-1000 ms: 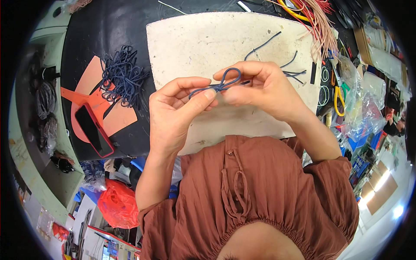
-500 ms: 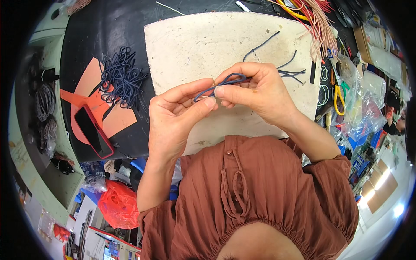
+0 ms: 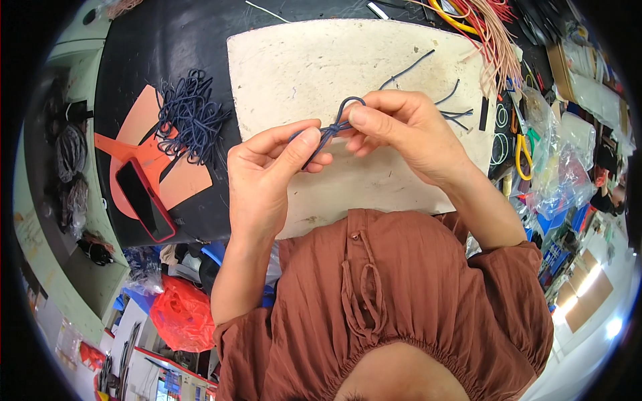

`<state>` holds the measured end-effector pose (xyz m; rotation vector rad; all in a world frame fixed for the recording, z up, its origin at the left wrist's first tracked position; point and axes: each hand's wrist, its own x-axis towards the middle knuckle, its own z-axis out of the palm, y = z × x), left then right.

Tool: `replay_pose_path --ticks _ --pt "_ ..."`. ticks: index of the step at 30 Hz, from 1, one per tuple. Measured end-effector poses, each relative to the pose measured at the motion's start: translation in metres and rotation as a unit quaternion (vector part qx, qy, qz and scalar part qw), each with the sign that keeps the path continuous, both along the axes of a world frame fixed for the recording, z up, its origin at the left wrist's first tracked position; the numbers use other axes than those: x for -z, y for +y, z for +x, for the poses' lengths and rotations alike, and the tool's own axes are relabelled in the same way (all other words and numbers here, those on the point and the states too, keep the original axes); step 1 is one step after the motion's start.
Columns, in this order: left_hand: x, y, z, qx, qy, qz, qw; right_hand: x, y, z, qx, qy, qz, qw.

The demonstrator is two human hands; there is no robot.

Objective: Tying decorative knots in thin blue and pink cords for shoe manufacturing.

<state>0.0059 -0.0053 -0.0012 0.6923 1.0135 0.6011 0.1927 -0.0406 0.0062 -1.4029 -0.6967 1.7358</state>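
A dark blue cord [image 3: 332,129] is stretched between my two hands, with a knot in its middle and a loop standing up beside the knot. My left hand [image 3: 271,157] pinches the cord left of the knot between thumb and fingers, and a short piece hangs below that thumb. My right hand [image 3: 401,127] pinches the cord at the loop on the right. Both hands are above a pale worn board [image 3: 287,73]. Several dark cord pieces [image 3: 409,69] lie on the board beyond and right of my right hand.
Left on the black table [image 3: 160,40] lies a tangled heap of dark blue cord [image 3: 192,117], partly over an orange fan-shaped piece [image 3: 130,127]. A red-cased phone [image 3: 144,200] leans there. Pink and red wires [image 3: 491,47], yellow-handled scissors [image 3: 523,157] and plastic bags [image 3: 558,167] crowd the right.
The knot has come into clear sight between my hands as they moved slightly apart. The loop now stands up at my right fingertips instead of lying across them.
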Motion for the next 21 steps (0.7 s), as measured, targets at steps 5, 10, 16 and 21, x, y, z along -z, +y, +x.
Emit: replay_pose_path --ticks 5,10,16,21 --pt "-0.002 -0.003 0.001 0.029 0.014 0.044 0.999 0.000 -0.003 0.002 0.004 -0.069 0.042 0.997" --pt "-0.002 0.001 -0.003 0.051 -0.006 0.025 0.998 0.006 -0.007 0.001 0.032 -0.029 0.038 0.998" --pt "-0.005 0.022 -0.004 0.173 0.018 -0.027 0.984 -0.002 -0.006 0.000 -0.046 -0.088 0.029 0.995" --pt "-0.009 0.025 0.001 0.213 0.014 -0.012 0.977 -0.003 -0.004 -0.004 -0.051 -0.113 0.085 0.989"
